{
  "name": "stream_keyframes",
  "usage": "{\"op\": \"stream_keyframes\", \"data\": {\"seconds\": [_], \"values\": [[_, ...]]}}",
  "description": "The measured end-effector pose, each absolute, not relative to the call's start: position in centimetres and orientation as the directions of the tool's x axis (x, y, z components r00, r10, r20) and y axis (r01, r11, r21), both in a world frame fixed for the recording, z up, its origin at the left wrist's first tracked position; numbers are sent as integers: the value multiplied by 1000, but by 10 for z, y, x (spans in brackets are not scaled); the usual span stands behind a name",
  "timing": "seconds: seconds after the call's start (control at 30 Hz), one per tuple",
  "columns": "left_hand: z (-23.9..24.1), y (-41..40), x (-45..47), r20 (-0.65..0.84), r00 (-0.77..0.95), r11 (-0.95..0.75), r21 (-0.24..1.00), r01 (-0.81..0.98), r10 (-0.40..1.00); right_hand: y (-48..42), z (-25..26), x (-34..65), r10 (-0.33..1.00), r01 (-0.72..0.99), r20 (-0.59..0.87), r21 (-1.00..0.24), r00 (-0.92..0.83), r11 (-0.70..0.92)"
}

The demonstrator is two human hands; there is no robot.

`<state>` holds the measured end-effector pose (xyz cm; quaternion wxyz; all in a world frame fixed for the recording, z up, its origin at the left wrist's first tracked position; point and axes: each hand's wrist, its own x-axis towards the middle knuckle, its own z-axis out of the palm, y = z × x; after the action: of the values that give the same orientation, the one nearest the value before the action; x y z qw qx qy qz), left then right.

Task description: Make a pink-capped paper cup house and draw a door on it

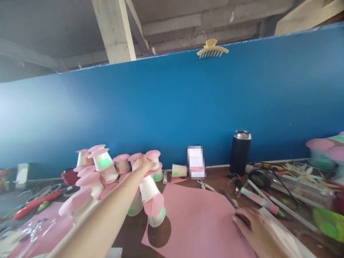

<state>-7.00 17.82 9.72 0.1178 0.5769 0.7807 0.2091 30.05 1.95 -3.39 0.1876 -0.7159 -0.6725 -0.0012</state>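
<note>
My left hand (143, 164) reaches out to a pile of white paper cups with pink paper tops (107, 172) and grips a pink-topped cup (153, 157) at the pile's right end. My right hand (255, 227) rests near the right edge of a pink paper sheet (197, 222) and is closed on a dark thin tool (231, 200) whose tip points up and left. Its kind is unclear. More pink-topped cups (152, 204) lie tilted on the sheet's left edge.
A blue board (188, 107) stands behind the brown table, with a yellow hair clip (212, 48) on its top edge. A black flask (240, 152), a lone cup on its side (179, 170), small scissors (205, 185), pens and a tape roll (259, 177) lie right of centre.
</note>
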Motion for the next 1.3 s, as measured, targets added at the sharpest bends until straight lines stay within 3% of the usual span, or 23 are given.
{"op": "stream_keyframes", "data": {"seconds": [0.2, 0.57, 0.67, 0.73, 0.9, 1.03, 1.3], "values": [[101, 171, -67, 28, -368, 334, 362, 870, 929, 19, -36, 301, 965, 958, 241, -286, 102, -29], [129, 156, -64, 99, -288, 275, 131, 953, 952, 20, -32, 299, 975, 948, 177, -310, 134, -74], [146, 142, -51, 210, -183, 180, 30, 983, 961, 19, -30, 298, 975, 948, 166, -305, 147, -91], [151, 133, -34, 264, -11, 21, -35, 999, 964, 17, -26, 297, 970, 948, 181, -303, 160, -100], [132, 131, 16, 150, 342, -315, -177, 932, 928, 14, -20, 294, 953, 955, 259, -285, 158, -80], [101, 154, 41, 56, 393, -366, -261, 893, 918, 16, -22, 295, 958, 956, 240, -279, 158, -87], [65, 185, 54, 14, 383, -355, -346, 868, 923, 12, -14, 293, 980, 953, 123, -280, 153, -114]]}}
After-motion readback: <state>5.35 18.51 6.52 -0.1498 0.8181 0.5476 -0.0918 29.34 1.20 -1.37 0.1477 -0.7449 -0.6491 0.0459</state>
